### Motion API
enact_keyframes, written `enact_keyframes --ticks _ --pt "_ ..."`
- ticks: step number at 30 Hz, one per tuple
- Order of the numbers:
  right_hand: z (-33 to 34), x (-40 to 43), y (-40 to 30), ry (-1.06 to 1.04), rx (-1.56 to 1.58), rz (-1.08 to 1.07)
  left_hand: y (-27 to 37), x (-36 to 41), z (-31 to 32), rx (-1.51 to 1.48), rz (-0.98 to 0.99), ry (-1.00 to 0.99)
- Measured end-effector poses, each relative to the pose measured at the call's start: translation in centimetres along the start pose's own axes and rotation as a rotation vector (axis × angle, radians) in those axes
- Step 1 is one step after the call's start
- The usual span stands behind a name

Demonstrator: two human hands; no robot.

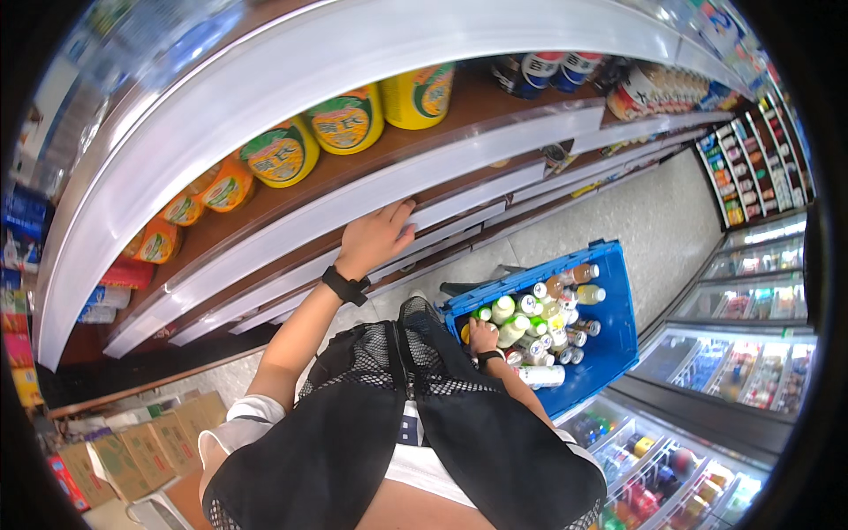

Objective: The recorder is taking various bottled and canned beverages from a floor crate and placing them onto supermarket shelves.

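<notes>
My left hand [379,240], with a black band on its wrist, rests against the edge of a brown shelf with a pale front strip [424,169]; its fingers are spread and nothing shows in them. My right hand [483,336] reaches into a blue plastic crate [613,331] beside me, at the crate's near left end among bottles and cans. Its fingertips are partly hidden, so whether they grip something is unclear. Green-capped bottles [513,329] stand close to that hand, and a white can [542,376] lies on its side nearby.
Yellow cans [344,122], orange bottles [225,185] and dark bottles [530,73] stand on the shelf. Glass-door coolers with drinks [729,371] line the right side. Cardboard boxes [142,457] sit at the lower left. Another stocked shelf [748,172] stands far right, beyond the pale floor [662,205].
</notes>
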State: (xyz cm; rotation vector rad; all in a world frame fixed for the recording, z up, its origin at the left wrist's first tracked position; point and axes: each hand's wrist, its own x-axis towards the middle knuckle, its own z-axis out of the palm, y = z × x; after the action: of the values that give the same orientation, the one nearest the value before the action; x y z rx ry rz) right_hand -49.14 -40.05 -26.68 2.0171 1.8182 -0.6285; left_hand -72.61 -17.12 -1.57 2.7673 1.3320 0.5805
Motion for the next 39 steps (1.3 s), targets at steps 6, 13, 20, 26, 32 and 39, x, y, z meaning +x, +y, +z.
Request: enact_keyframes --ticks 6,13,20,26,32,39 --pt "-0.5 0.4 0.1 -0.064 0.146 0.091 -0.2 -0.3 0.2 0.01 -0.02 -0.043" --pt "-2.5 -0.9 1.7 0.064 0.531 0.161 -0.2 -0.1 0.8 -0.014 0.014 -0.005" --pt "-9.1 -3.1 3.7 0.352 0.778 0.196 -0.8 0.1 1.3 -0.002 0.04 0.056" --pt "-15.9 -5.1 4.5 0.291 0.981 0.072 -1.3 0.9 2.1 -0.04 0.065 0.098" --pt "-21.8 -4.5 0.9 0.212 1.524 -0.168 -1.9 0.6 1.6 -0.167 0.064 0.115" --pt "-28.1 -3.4 -2.9 0.177 1.604 -0.469 -0.1 -0.2 -2.1 -0.62 -0.003 0.119"
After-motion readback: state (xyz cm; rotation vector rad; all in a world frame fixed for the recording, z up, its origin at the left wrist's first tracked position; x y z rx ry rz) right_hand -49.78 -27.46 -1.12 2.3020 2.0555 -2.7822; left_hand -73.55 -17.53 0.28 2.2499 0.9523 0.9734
